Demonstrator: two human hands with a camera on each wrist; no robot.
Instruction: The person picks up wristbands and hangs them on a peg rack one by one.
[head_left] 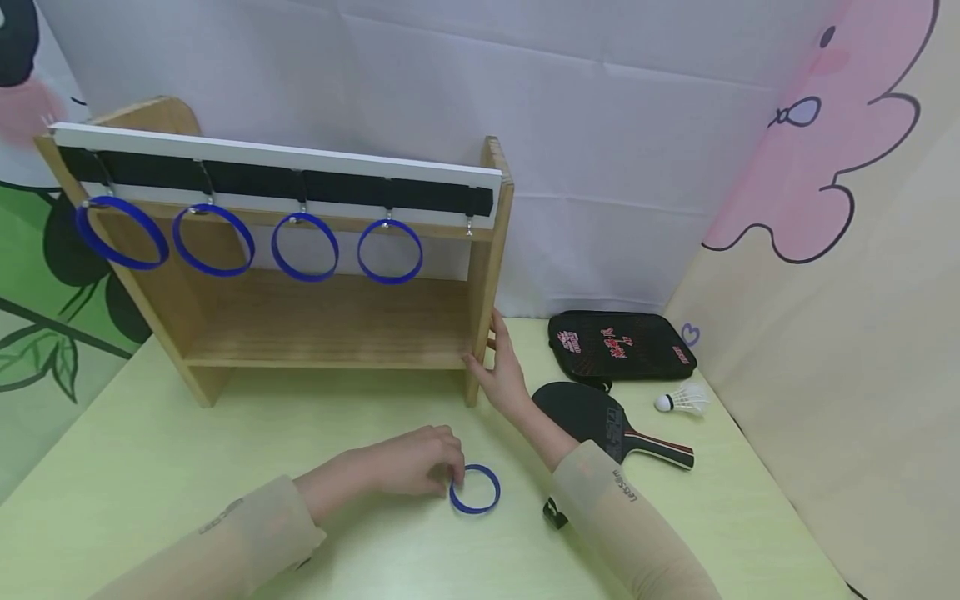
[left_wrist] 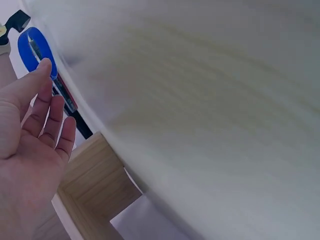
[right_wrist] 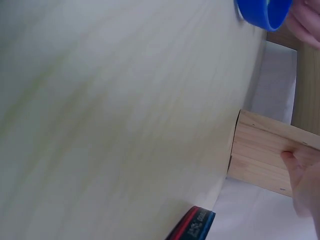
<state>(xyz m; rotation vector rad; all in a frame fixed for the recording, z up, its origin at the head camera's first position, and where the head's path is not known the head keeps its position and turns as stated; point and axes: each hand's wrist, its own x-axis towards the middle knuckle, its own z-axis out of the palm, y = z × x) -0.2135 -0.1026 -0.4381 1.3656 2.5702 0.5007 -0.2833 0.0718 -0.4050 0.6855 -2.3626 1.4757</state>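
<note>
My left hand (head_left: 416, 462) pinches the near-left side of a blue ring (head_left: 491, 502) just over the table. In the left wrist view, thumb and forefinger meet at the ring's rim (left_wrist: 31, 50), the other fingers loosely spread. My right hand (head_left: 504, 379) rests against the right side panel of a wooden shelf (head_left: 330, 321), its thumb near the panel's front edge and its fingers along the outer face. Across the shelf's top front runs a black-and-white strip (head_left: 247, 179) with several hooks. Blue rings (head_left: 390, 281) hang from the hooks, except the bare rightmost hook (head_left: 469, 225).
Right of the shelf lie a black paddle case (head_left: 626, 346), a shuttlecock (head_left: 682, 401) and a table tennis paddle (head_left: 577, 408), partly under my right forearm. A small black object (head_left: 554, 514) lies by the right sleeve. White cloth (head_left: 600, 167) hangs behind the pale green table (head_left: 405, 550).
</note>
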